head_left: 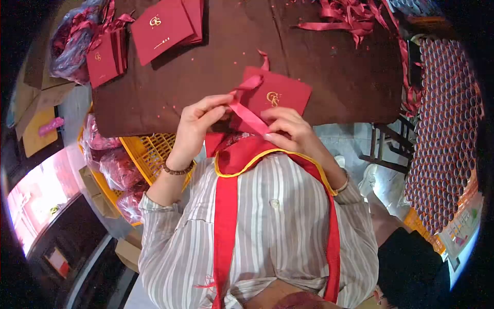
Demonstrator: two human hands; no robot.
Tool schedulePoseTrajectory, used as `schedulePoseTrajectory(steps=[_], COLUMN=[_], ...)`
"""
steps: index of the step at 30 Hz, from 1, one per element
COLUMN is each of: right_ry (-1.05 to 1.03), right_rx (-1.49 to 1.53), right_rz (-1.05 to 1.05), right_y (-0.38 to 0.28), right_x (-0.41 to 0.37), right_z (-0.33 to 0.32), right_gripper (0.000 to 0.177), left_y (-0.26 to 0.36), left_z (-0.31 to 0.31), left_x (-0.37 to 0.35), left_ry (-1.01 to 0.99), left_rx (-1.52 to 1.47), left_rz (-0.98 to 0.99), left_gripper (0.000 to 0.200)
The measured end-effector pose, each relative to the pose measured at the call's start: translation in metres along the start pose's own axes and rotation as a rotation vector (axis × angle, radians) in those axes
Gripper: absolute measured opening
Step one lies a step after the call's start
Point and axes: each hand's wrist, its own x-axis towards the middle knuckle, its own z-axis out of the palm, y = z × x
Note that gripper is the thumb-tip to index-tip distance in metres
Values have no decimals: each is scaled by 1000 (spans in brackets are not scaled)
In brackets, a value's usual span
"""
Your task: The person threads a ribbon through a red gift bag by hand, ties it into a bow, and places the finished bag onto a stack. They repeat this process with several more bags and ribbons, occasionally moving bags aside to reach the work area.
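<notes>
Left hand: the bare left hand [200, 116], with a brown beaded bracelet [178, 170] on its wrist, pinches a glossy pinkish-red ribbon [249, 117] between thumb and fingertips.
Right hand: the bare right hand [294, 133] grips the same ribbon lower down, between thumb and forefinger; its other fingers bend over the front of the card.
Ribbon: it slants taut from one hand to the other, across the left part of the card; above the left hand a loose length bends up and to the right.
Card: a flat, square-cornered dark red card [290, 92] with a gold monogram, tilted, at the near edge of the table, behind the ribbon and the right hand.
Table: covered with a dark brown cloth [206, 77], sprinkled with tiny red specks.
Far left: a stack of larger red cards [167, 32], a smaller stack of red cards [104, 61], and beside it a clear plastic bag [72, 54].
Far right: a tangled heap of red ribbons [351, 24].
Below left: a yellow plastic crate [160, 153] beside the table.
Body: a red apron with yellow trim [246, 160] over a striped shirt [257, 216].
</notes>
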Motion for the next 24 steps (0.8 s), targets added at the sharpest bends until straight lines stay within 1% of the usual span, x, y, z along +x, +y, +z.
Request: schedulePoseTrajectory(steps=[1, 2, 3, 4, 5, 6, 7, 8, 9, 10, 11, 12, 13, 14, 15, 16, 17, 19, 20, 21, 22, 23, 24], right_ry=[-14, -8, -4, -40, -80, -29, -27, 8, 41, 38, 39, 101, 167, 126, 132, 104, 75, 85, 116, 147, 149, 119, 90], right_rx=[54, 190, 190, 67, -55, -147, -145, -220, -296, -381, -382, -392, -403, -358, -358, -242, -124, -152, -142, -133, -132, -35, 61], right_rz=[75, 191, 191, 228, 266, 117, 119, 4, -114, -129, -133, -117, -97, -4, 4, 69, 132, 174, 172, 168, 168, 227, 286], right_y=[-4, -12, -16, -18, -18, -12, -8, -5, -3, -2, -2, -2, -3, -10, -10, -10, -9, -5, 1, 4, 3, 0, 0], right_x=[-3, -3, -5, -6, -7, -8, -6, -3, -1, 1, 1, 0, -1, -2, -5, -8, -10, -10, -9, -6, -2, 2, 4], right_z=[-4, -6, -8, -10, -11, -5, -2, -1, -2, -4, -6, -8, -11, -20, -24, -27, -28, -21, -15, -12, -12, -13, -14], right_gripper=[17, 16, 16, 15, 15, 14, 14, 14, 14, 14, 14, 13, 12, 13, 13, 13, 14, 14, 18, 23, 23, 23, 23], left_y=[-4, -8, -11, -11, -8, 0, 8, 12, 10, 9, 7, 3, -2, -8, -9, -8, -4, 2, 1, 1, 1, 1, -1], left_z=[-1, -3, -4, -2, 5, 15, 25, 34, 44, 50, 53, 55, 53, 49, 47, 46, 46, 48, 51, 54, 58, 60, 61], left_x=[1, 2, 3, 6, 8, 10, 13, 18, 21, 24, 28, 31, 34, 37, 38, 36, 36, 34, 30, 31, 32, 33, 35], left_ry=[-4, -30, -56, 36, 35, 43, 48, -191, -350, -445, -538, -522, -528, -560, -591, -589, -596, -611, -504, -506, -527, -545, -525], left_rx=[0, 144, 289, 682, 681, 866, 1045, 925, 882, 864, 843, 854, 857, 884, 908, 965, 962, 1214, 1121, 1122, 981, 841, 781], left_rz=[-3, 32, 70, 302, 300, 555, 815, 797, 716, 578, 439, 441, 445, 476, 504, 514, 511, 467, 574, 573, 531, 488, 346], left_gripper=[26, 25, 24, 26, 26, 29, 33, 42, 45, 47, 50, 42, 42, 36, 31, 22, 22, 28, 38, 38, 42, 47, 47])
